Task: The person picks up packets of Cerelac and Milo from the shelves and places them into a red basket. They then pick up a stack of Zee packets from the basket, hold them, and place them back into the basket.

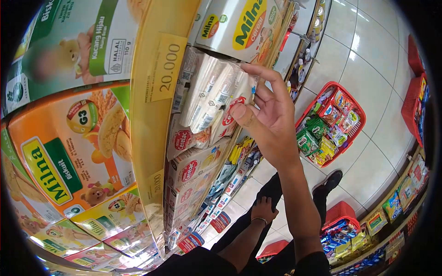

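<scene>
Right hand point(271, 108) and Cerelac pack point(235, 103), in a shop aisle: the thumb lay on the pack's printed face and the index finger at its upper edge, the fingers thus closed on the pack, with the others curled. The pack stood tilted at the shelf point(146, 138), directly beside silvery packs point(202, 99) to its left in the view. Above it was a Milna cereal box point(244, 27); below it, further Cerelac packaging point(188, 170). Left of it were a yellow price label point(166, 66) and Milna biscuit boxes point(76, 152). Right of it, a red basket point(358, 124) of packaged goods stood on the tiled floor point(373, 55). Well below it, the left hand point(264, 210) rested on dark trousers point(271, 188), fingers slightly apart.
</scene>
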### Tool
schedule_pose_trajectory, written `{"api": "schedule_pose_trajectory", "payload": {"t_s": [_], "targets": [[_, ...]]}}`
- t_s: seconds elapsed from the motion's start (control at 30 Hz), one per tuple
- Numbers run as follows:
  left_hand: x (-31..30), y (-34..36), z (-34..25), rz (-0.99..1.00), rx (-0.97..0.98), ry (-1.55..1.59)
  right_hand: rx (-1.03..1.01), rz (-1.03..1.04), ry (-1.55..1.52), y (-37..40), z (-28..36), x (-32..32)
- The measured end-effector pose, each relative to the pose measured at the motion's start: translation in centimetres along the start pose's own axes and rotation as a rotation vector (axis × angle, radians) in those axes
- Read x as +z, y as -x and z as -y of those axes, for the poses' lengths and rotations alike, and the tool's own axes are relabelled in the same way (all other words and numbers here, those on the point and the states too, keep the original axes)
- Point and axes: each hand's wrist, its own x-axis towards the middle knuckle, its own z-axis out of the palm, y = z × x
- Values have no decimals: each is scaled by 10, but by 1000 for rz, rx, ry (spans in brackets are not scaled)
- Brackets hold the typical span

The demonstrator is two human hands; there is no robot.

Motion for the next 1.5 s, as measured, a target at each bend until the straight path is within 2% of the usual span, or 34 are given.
{"api": "schedule_pose_trajectory", "payload": {"t_s": [0.2,0.33,0.4,0.43,0.5,0.53,0.63,0.7,0.83,0.93,1.0,1.13,1.2,1.23,1.3,1.33,1.4,1.5], "targets": [[3,0,-1,-84,-28,3,-10,-25,-11,-7,-3,8],[-5,0,-2,-70,-19,41,-13,-76,-73,-8,-5,15],[-12,1,-3,79,-46,21,-13,-93,-87,-9,-8,19],[-8,1,-2,83,-46,21,-26,-98,-76,-10,-11,22],[17,-2,10,-42,43,2,-52,-128,-77,-11,-14,28],[30,-3,15,-41,44,2,-52,-129,-77,-12,-15,30],[37,-4,16,-150,108,32,-50,-154,-101,-12,-18,34],[10,-5,2,-2,-56,5,-116,-151,-18,-12,-23,35],[2,-5,-2,-7,-34,-16,-87,-150,-13,-11,-23,37],[1,-5,-1,-18,-30,-27,-142,-190,48,-8,-30,42],[1,-5,-2,-22,-25,-35,-148,-337,188,-5,-34,48],[3,-2,-1,-27,-19,-44,-195,-301,249,-2,-39,54],[1,-2,-1,-29,-20,-49,-337,-430,587,-2,-37,55],[0,-1,-1,-32,-20,-49,-337,-431,588,-1,-34,54],[0,-1,-1,-36,-18,-52,-379,-481,877,1,-27,48],[0,0,-1,-39,-17,-54,-376,-484,882,0,-29,46],[-1,2,-1,-46,-11,-62,-313,-467,655,-3,-35,40],[1,5,-4,-49,5,-80,-325,-470,617,-6,-39,37]]}}
